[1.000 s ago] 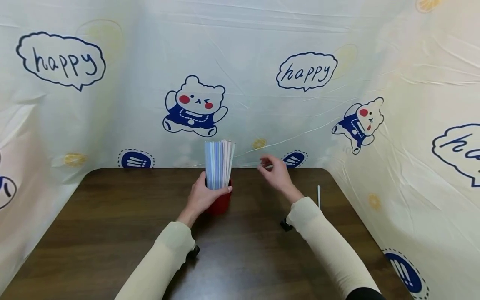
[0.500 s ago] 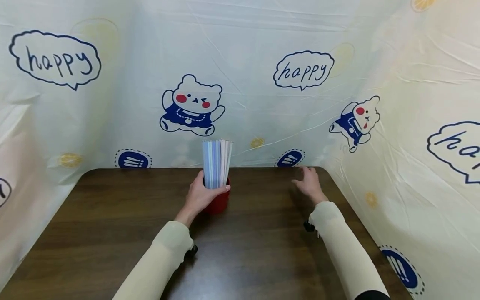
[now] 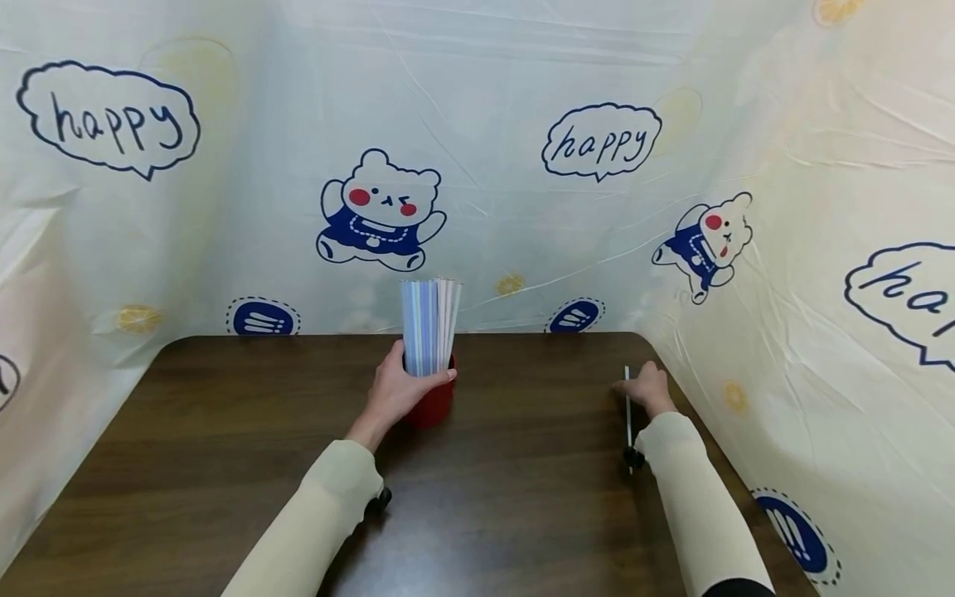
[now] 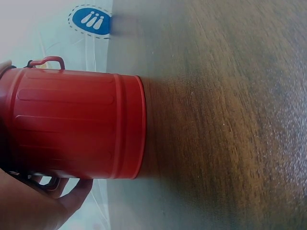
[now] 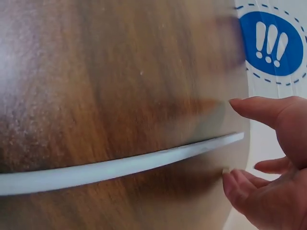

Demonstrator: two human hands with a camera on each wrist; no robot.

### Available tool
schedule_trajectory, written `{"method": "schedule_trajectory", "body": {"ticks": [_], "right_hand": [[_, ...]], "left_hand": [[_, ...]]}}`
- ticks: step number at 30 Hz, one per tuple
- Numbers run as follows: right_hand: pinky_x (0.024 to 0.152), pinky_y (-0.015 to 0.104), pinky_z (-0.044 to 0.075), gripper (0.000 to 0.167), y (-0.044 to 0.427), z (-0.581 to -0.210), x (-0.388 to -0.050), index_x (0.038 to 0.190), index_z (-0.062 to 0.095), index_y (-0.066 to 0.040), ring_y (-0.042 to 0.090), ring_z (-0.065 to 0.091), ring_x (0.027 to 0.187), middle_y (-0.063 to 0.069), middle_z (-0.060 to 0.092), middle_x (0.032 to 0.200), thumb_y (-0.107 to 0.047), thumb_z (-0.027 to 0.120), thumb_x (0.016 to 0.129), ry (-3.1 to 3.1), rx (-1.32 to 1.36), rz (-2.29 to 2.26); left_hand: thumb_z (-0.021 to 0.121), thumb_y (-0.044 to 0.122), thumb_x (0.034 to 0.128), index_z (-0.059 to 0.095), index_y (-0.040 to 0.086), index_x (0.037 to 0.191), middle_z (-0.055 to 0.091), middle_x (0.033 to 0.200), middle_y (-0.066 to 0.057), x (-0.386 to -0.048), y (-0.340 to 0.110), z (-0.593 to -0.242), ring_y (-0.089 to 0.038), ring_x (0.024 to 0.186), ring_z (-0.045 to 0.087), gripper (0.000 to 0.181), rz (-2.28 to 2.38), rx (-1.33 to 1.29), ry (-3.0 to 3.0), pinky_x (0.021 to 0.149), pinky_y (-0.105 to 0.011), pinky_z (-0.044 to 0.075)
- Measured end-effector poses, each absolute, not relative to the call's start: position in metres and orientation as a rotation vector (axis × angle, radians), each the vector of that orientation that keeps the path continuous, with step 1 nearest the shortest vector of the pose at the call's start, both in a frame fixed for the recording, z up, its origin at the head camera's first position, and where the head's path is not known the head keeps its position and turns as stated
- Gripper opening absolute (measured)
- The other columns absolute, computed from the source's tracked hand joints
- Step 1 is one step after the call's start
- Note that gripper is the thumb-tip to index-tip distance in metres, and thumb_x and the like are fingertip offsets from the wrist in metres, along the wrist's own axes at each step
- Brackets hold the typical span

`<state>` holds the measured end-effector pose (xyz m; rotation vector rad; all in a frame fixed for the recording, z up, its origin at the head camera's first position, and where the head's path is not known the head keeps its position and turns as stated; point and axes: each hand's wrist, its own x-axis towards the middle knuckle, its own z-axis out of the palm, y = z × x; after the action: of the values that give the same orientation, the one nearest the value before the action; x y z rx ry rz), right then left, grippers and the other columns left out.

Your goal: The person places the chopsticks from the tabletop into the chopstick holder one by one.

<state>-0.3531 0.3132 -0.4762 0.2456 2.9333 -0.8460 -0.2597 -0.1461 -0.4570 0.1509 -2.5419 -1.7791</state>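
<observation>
In the head view a bundle of blue, white and pinkish paper straws (image 3: 428, 327) stands upright in a small red metal bucket (image 3: 435, 408). My left hand (image 3: 397, 390) grips the bucket near its top, the thumb across the front. The left wrist view shows the bucket's ribbed side and a red handle (image 4: 50, 61). To the right, a single pale straw (image 5: 120, 167) lies on the table. My right hand (image 3: 649, 388) is over its far end. In the right wrist view the thumb and fingers are spread on either side of this straw, apart from it.
The dark wooden table (image 3: 224, 464) has rounded far corners. A printed cloth (image 3: 477, 124) with bears and "happy" bubbles hangs behind it and along its sides. A small black device (image 3: 632, 458) sits at my right wrist, near the lying straw.
My right hand has moved right and a little nearer, from beside the bucket to the lying straw. My left hand stays on the bucket. The view has shifted slightly.
</observation>
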Motion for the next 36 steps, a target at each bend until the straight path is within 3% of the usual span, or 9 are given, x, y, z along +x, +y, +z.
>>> {"method": "schedule_trajectory", "body": {"ticks": [3,7,12,18,20,27,32,36], "right_hand": [[0.087,0.055,0.051,0.071,0.313,-0.475,-0.353,0.134,0.037,0.024,0.046,0.053,0.103,0.041,0.048,0.123,-0.022,0.071,0.092,2.886,0.289,-0.951],[0.089,0.052,0.052,0.070,0.309,-0.477,-0.353,0.137,0.040,0.022,0.042,0.054,0.105,0.038,0.049,0.128,-0.020,0.073,0.092,2.820,0.381,-1.088],[0.087,0.047,0.055,0.061,0.297,-0.482,-0.353,0.130,0.055,0.017,0.042,0.060,0.107,0.034,0.058,0.123,-0.018,0.079,0.087,2.840,0.428,-1.166],[0.071,0.042,0.054,0.030,0.278,-0.481,-0.357,0.091,0.067,0.007,0.034,0.058,0.084,0.021,0.065,0.091,-0.017,0.082,0.080,2.965,0.396,-0.955],[0.067,0.041,0.056,0.025,0.271,-0.478,-0.359,0.086,0.065,0.007,0.033,0.063,0.076,0.021,0.066,0.083,-0.014,0.079,0.081,2.951,0.359,-0.945],[0.062,0.038,0.063,0.016,0.248,-0.471,-0.368,0.100,0.055,0.009,0.028,0.073,0.065,0.030,0.058,0.102,0.002,0.061,0.087,2.753,0.325,-1.103],[0.064,0.036,0.063,0.008,0.236,-0.471,-0.369,0.095,0.062,0.014,0.023,0.071,0.066,0.025,0.062,0.097,0.007,0.061,0.090,2.612,0.254,-1.320],[0.068,0.034,0.063,0.018,0.220,-0.467,-0.366,0.107,0.064,0.020,0.019,0.072,0.069,0.022,0.065,0.095,0.009,0.061,0.093,2.495,0.188,-1.559]], "left_hand": [[0.084,0.053,0.0794,0.032,0.023,0.154,0.045,0.153,-0.007,-0.261,-0.147,-0.456,-0.034,0.134,0.049,0.096,-1.780,0.153,-2.534,0.110,-0.066,0.039],[0.084,0.053,0.0796,0.031,0.024,0.155,0.045,0.154,-0.006,-0.261,-0.147,-0.457,-0.034,0.135,0.049,0.096,-1.784,0.155,-2.543,0.111,-0.065,0.038],[0.083,0.052,0.0803,0.032,0.024,0.154,0.045,0.153,-0.006,-0.260,-0.147,-0.458,-0.034,0.135,0.049,0.094,-1.781,0.159,-2.543,0.111,-0.065,0.038],[0.083,0.055,0.0790,0.031,0.024,0.154,0.045,0.154,-0.006,-0.261,-0.147,-0.458,-0.034,0.135,0.049,0.097,-1.769,0.151,-2.551,0.111,-0.065,0.038],[0.083,0.056,0.0785,0.031,0.023,0.154,0.045,0.154,-0.006,-0.261,-0.146,-0.458,-0.034,0.135,0.049,0.097,-1.766,0.150,-2.551,0.111,-0.065,0.038],[0.084,0.058,0.0764,0.033,0.024,0.153,0.046,0.152,-0.005,-0.263,-0.147,-0.457,-0.033,0.134,0.050,0.098,-1.764,0.158,-2.540,0.110,-0.064,0.040],[0.084,0.055,0.0777,0.033,0.025,0.153,0.047,0.152,-0.005,-0.262,-0.146,-0.457,-0.033,0.134,0.050,0.096,-1.767,0.160,-2.532,0.110,-0.065,0.040],[0.085,0.054,0.0777,0.034,0.025,0.152,0.048,0.151,-0.005,-0.261,-0.146,-0.458,-0.033,0.133,0.051,0.095,-1.775,0.167,-2.527,0.110,-0.064,0.041]]}}
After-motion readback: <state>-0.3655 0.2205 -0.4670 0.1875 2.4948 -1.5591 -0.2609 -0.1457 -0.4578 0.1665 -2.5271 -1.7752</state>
